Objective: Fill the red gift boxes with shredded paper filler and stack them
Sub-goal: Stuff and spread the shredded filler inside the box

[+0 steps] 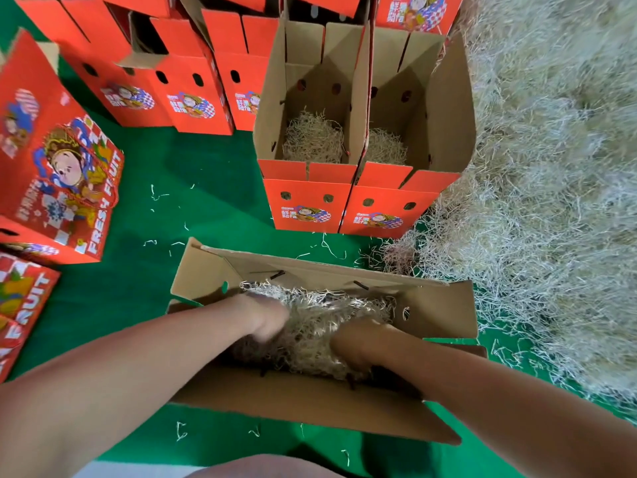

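An open gift box (310, 408) lies in front of me on the green floor, its brown inside facing up. A wad of pale shredded paper filler (317, 326) sits inside it. My left hand (265, 315) presses into the filler from the left, blurred by motion. My right hand (358, 339) is sunk into the filler on the right, its fingers buried in the strands. Beyond stand two open red boxes, the left one (306, 201) and the right one (389, 208), each with filler at the bottom.
A big heap of shredded paper (551, 167) covers the right side. Several red boxes (186, 98) stand at the back and more red boxes (58, 174) lie at the left. Loose strands dot the green floor (206, 188).
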